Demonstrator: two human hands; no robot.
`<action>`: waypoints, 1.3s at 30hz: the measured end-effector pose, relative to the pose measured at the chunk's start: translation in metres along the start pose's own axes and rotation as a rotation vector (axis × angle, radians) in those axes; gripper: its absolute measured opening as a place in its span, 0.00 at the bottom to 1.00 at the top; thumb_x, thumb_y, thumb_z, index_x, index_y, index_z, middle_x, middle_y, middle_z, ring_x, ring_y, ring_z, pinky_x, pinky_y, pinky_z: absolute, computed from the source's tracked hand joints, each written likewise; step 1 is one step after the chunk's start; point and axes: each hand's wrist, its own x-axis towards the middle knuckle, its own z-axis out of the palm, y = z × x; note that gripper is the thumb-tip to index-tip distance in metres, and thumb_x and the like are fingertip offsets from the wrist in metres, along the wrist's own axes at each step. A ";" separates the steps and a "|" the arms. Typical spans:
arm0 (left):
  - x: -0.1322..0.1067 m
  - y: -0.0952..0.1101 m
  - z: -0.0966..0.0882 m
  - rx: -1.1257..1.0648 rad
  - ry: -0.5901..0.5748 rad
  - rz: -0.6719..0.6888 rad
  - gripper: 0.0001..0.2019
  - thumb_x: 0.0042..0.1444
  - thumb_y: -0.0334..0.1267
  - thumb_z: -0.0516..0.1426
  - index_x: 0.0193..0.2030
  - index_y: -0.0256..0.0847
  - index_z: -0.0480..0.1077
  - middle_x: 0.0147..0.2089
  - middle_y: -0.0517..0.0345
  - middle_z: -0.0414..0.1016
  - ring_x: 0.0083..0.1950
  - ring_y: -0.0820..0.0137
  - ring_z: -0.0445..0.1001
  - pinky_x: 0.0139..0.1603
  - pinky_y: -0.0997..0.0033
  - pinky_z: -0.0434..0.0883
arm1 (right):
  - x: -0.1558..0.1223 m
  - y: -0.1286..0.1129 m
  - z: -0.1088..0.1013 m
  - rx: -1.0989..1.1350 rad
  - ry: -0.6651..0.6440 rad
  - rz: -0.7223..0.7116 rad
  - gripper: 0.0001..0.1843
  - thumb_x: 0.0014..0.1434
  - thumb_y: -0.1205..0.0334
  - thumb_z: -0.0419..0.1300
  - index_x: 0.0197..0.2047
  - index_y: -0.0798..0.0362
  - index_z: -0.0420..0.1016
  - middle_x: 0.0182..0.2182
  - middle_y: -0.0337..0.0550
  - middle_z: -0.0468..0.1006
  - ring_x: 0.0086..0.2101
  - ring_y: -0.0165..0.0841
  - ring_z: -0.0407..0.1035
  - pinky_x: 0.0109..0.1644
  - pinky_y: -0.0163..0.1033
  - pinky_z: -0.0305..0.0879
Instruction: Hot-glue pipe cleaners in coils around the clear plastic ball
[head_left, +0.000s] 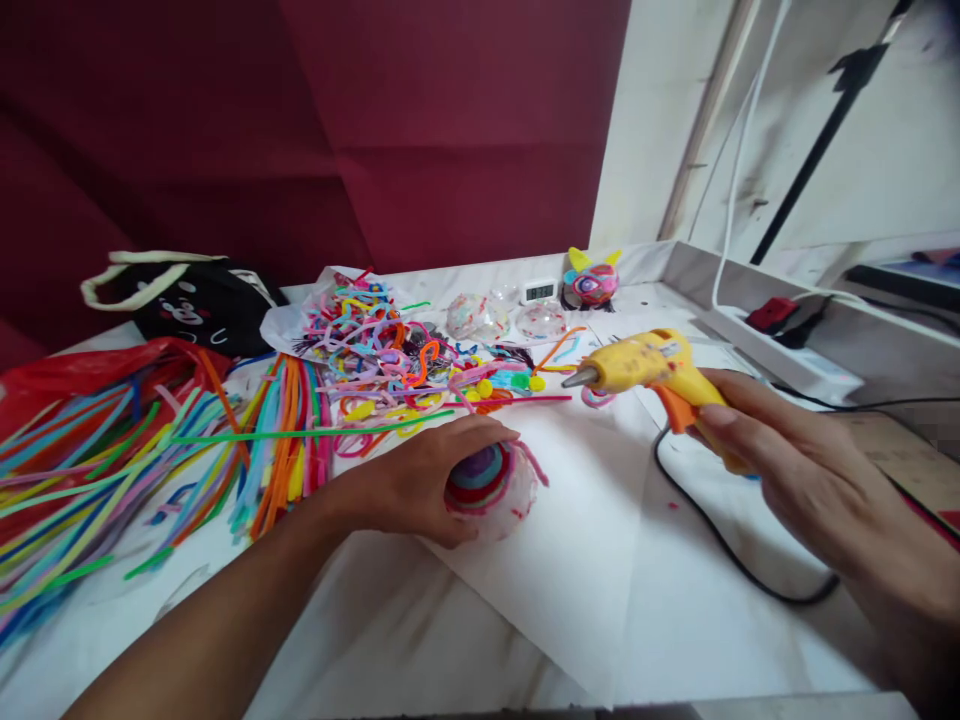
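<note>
My left hand (pixel 424 480) is closed around a clear plastic ball (pixel 506 515) that rests on a white paper sheet (pixel 577 570). Coiled pipe cleaners in blue, red and pink cover part of the ball, and a loose pink end (pixel 536 462) sticks out on its right. In my right hand (pixel 780 450) is a yellow hot glue gun (pixel 645 362) with an orange trigger. Its metal nozzle points left, above the paper and apart from the ball. The glue gun's black cord (pixel 720 540) loops over the table below.
Bundles of pipe cleaners (pixel 289 440) lie at left, with a tangled pile of pieces (pixel 375 340) behind. A black bag (pixel 187 305), clear balls (pixel 476 315), a small digital clock (pixel 540 291) and a decorated ball with yellow horns (pixel 592 280) stand farther back. A power strip (pixel 787 350) lies at right.
</note>
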 end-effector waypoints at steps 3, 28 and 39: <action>-0.004 -0.001 -0.002 -0.022 0.055 -0.043 0.49 0.40 0.35 0.69 0.70 0.49 0.54 0.69 0.51 0.63 0.68 0.53 0.64 0.69 0.55 0.62 | 0.001 0.003 0.001 0.167 0.009 0.026 0.18 0.62 0.40 0.55 0.48 0.39 0.75 0.36 0.38 0.76 0.31 0.34 0.67 0.27 0.33 0.64; -0.014 0.004 0.007 -0.439 0.281 -0.084 0.51 0.41 0.38 0.71 0.70 0.53 0.52 0.73 0.51 0.55 0.71 0.53 0.59 0.68 0.54 0.63 | -0.013 -0.009 0.034 0.348 -0.088 -0.008 0.10 0.50 0.50 0.68 0.32 0.43 0.75 0.27 0.41 0.78 0.24 0.39 0.76 0.23 0.40 0.77; -0.013 0.011 0.007 -0.432 0.263 -0.083 0.50 0.42 0.37 0.70 0.71 0.52 0.53 0.71 0.51 0.59 0.69 0.50 0.61 0.67 0.52 0.65 | -0.015 -0.003 0.038 0.301 -0.092 0.012 0.12 0.52 0.49 0.67 0.37 0.45 0.73 0.32 0.43 0.76 0.29 0.41 0.75 0.22 0.41 0.72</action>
